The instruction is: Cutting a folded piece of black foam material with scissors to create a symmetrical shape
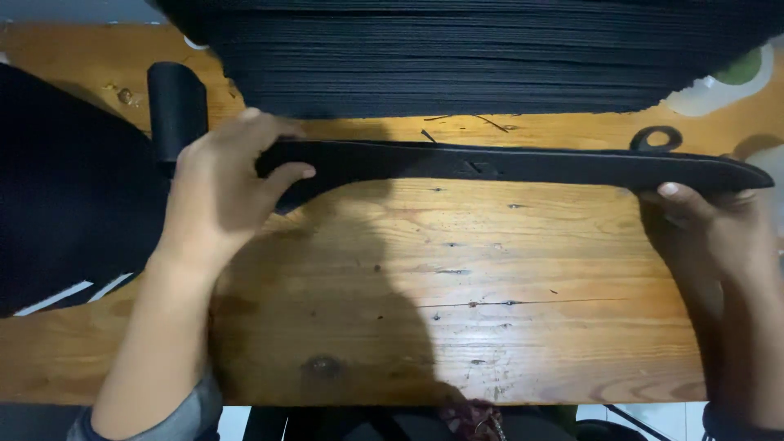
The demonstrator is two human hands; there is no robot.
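A long, flat black strip [506, 163], curved at its left end, stretches across the wooden table [457, 278]. My left hand [224, 184] grips the strip's left end, fingers wrapped over its top edge. My right hand [710, 224] holds the narrow right end from below, thumb pressed on its lower edge. The strip lies just in front of a tall stack of similar black pieces [482, 53].
A black cylinder [175, 106] stands behind my left hand. A large black sheet [69, 188] covers the table's left side. A small black ring [656, 139] lies near the strip's right end, and a white and green object [735, 82] sits at the back right.
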